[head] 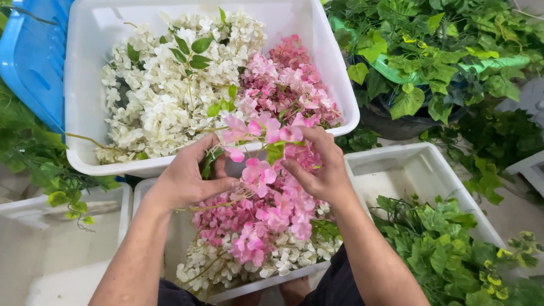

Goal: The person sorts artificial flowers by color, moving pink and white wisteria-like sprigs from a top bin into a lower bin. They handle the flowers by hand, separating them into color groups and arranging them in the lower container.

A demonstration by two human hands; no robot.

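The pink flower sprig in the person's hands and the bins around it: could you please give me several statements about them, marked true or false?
1. Both hands hold a pink flower sprig. True.
2. The large white bin at the top holds only green leaves. False: it holds white flowers and pink flowers.
3. The left hand has its grip on a blue tray. False: the blue tray lies apart at upper left.
4. Green leafy sprigs fill the bin at lower right. True.
5. The right hand pinches the sprig between thumb and fingers. True.
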